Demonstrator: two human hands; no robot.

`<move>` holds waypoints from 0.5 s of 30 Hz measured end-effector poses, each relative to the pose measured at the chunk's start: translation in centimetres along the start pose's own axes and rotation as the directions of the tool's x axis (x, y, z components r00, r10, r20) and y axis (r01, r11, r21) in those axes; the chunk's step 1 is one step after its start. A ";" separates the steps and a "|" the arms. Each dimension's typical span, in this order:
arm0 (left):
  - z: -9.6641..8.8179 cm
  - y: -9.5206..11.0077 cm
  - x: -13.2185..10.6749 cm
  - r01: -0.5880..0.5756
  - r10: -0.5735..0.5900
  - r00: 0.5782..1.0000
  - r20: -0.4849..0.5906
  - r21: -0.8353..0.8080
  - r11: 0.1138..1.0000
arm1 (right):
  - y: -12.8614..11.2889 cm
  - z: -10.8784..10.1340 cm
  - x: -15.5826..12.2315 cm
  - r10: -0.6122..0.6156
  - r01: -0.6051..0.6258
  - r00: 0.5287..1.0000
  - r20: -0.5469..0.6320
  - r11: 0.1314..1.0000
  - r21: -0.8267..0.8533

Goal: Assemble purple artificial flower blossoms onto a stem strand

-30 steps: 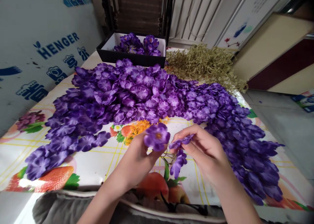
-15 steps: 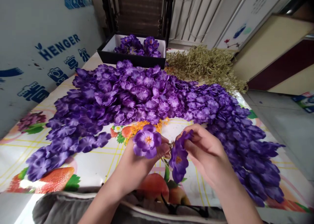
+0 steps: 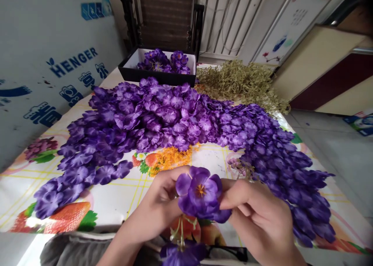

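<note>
Both hands meet at the near table edge around one purple artificial flower (image 3: pixel 200 192) with an orange centre. My left hand (image 3: pixel 159 207) pinches it from the left, my right hand (image 3: pixel 259 215) from the right. A thin green stem (image 3: pixel 180 229) hangs below it, ending in another purple bloom (image 3: pixel 182 254) at the bottom edge. A big heap of loose purple petals (image 3: pixel 163 118) covers the table behind. A small pile of orange flower centres (image 3: pixel 170 157) lies just beyond my hands.
A black box (image 3: pixel 159 76) holding more purple flowers stands at the far edge. A heap of dry olive-green stems (image 3: pixel 241 83) lies at the back right. The fruit-print tablecloth (image 3: pixel 116 196) shows near me. A printed white panel (image 3: pixel 52 71) runs along the left.
My hands have come together and nearer to me. The two separate purple blooms held apart earlier are now pressed into one flower facing me, with the stem hanging below.
</note>
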State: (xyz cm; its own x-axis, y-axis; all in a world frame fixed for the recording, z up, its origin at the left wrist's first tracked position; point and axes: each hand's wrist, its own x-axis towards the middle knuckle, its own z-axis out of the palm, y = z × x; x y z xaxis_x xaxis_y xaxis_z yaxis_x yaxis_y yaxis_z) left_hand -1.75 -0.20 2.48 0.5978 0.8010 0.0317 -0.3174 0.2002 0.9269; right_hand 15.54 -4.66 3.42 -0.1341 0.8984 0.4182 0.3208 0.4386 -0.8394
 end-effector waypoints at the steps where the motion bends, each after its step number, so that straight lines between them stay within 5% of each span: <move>1: -0.1 -0.1 0.0 0.023 -0.022 1.000 0.010 -0.021 1.000 | -0.1 0.0 -0.1 0.001 -0.001 1.000 -0.002 0.999 -0.032; 10: -1.2 -0.9 -0.6 0.032 -0.030 0.999 0.033 -0.046 0.998 | -1.0 0.1 0.2 -0.103 0.108 0.987 0.122 0.994 -0.029; 15: -0.9 -0.8 -0.4 -0.024 0.033 0.997 0.064 -0.128 0.991 | -1.2 0.3 -0.1 -0.099 0.107 0.992 0.078 0.989 -0.105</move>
State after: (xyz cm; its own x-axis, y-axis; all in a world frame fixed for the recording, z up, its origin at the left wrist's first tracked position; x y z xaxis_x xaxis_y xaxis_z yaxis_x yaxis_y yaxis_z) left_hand -2.40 -0.17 1.37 0.6332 0.7692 0.0859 -0.4234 0.2513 0.8704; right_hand 14.87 -5.26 4.24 -0.2382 0.8497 0.4704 0.4018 0.5272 -0.7488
